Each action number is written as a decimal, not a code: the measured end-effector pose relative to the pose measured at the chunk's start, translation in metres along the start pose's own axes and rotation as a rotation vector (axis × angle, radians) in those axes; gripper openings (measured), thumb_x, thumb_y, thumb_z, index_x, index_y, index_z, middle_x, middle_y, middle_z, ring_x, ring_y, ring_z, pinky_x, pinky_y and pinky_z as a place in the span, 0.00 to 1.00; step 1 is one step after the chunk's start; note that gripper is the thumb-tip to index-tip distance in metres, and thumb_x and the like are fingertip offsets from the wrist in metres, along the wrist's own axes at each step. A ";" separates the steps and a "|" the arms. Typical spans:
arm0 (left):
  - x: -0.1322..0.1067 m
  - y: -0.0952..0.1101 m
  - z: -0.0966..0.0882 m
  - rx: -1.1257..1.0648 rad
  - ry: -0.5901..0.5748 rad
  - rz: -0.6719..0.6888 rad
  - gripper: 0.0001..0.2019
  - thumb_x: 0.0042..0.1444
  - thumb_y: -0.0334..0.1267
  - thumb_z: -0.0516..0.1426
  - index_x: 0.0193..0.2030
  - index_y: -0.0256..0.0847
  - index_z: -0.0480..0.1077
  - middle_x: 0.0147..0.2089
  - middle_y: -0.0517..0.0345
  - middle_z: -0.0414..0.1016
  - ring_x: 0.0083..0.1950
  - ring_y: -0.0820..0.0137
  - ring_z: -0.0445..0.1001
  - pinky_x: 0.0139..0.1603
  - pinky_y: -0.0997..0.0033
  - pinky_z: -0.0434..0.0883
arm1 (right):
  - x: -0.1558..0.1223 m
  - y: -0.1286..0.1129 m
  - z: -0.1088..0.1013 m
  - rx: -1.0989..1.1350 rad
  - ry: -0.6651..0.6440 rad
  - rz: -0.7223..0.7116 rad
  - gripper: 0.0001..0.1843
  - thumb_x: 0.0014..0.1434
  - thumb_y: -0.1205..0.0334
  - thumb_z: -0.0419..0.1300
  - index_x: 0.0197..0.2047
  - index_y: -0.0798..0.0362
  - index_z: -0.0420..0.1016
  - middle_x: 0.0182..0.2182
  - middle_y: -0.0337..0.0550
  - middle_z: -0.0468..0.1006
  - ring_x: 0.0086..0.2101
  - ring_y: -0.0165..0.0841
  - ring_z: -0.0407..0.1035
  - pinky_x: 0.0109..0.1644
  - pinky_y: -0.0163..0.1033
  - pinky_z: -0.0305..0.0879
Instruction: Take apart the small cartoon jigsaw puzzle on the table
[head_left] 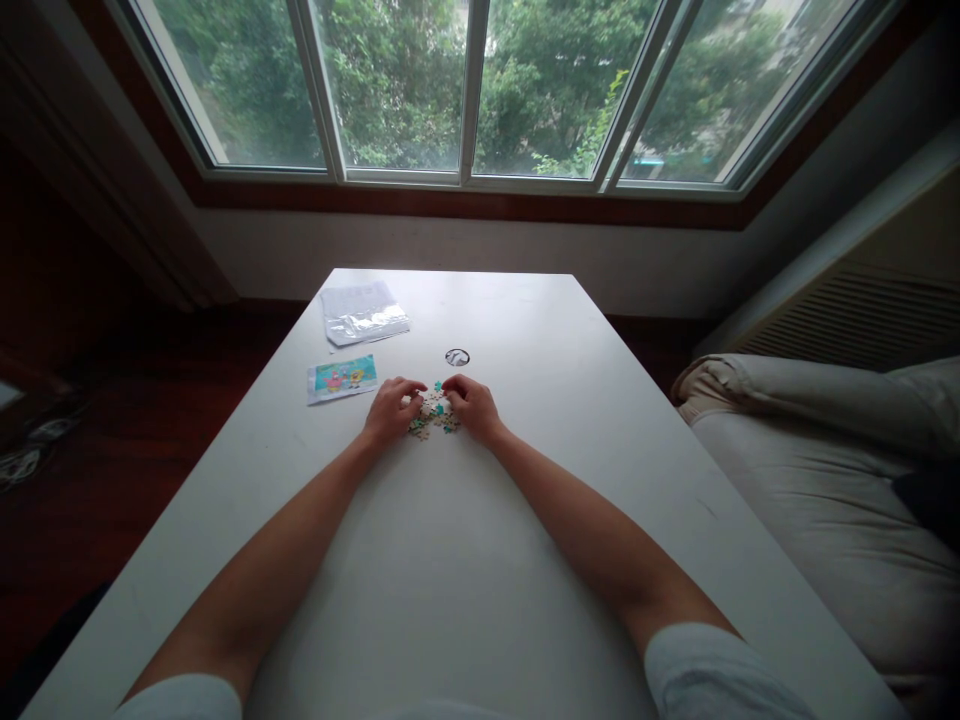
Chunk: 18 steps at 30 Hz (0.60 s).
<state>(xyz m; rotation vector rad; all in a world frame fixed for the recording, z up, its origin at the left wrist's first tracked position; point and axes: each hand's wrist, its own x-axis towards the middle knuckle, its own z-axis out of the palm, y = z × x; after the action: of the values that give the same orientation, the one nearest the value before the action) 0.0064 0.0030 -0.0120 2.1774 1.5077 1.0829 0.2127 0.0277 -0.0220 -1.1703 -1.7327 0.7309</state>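
Note:
A small heap of jigsaw pieces (434,411), beige and teal, lies in the middle of the white table (525,480). My left hand (391,408) rests at the heap's left side with its fingers curled over the pieces. My right hand (471,404) rests at the heap's right side, fingers bent and touching the pieces. What either hand pinches, if anything, is too small to make out. Both forearms stretch across the table toward the heap.
A colourful picture card (342,378) lies left of the heap. Behind it lies a clear plastic bag (363,312). A round cable hole (457,357) sits just beyond the pieces. A beige cushion (825,440) is at the right. Windows run along the far wall.

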 end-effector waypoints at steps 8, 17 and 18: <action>-0.004 -0.001 0.007 0.205 -0.173 0.150 0.22 0.59 0.48 0.61 0.58 0.46 0.72 0.61 0.49 0.70 0.62 0.54 0.66 0.66 0.51 0.63 | 0.004 0.004 0.002 -0.088 0.030 -0.021 0.14 0.60 0.65 0.54 0.45 0.48 0.79 0.43 0.43 0.81 0.45 0.38 0.72 0.55 0.45 0.67; -0.003 -0.002 0.001 0.297 -0.151 0.137 0.19 0.61 0.43 0.59 0.59 0.47 0.71 0.53 0.49 0.72 0.55 0.56 0.69 0.59 0.53 0.67 | 0.001 0.000 0.002 0.029 -0.078 -0.036 0.19 0.61 0.67 0.51 0.48 0.43 0.78 0.37 0.37 0.82 0.40 0.36 0.76 0.51 0.47 0.70; -0.002 -0.002 0.000 0.299 -0.144 0.132 0.18 0.62 0.42 0.59 0.58 0.47 0.72 0.52 0.49 0.72 0.54 0.56 0.70 0.58 0.54 0.68 | 0.001 0.000 0.001 0.057 -0.046 -0.003 0.18 0.61 0.66 0.51 0.47 0.44 0.78 0.37 0.37 0.82 0.39 0.35 0.76 0.50 0.45 0.71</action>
<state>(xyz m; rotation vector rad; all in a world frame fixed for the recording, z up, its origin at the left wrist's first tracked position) 0.0043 0.0021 -0.0144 2.5252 1.5635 0.7557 0.2119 0.0290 -0.0223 -1.1202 -1.7398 0.8062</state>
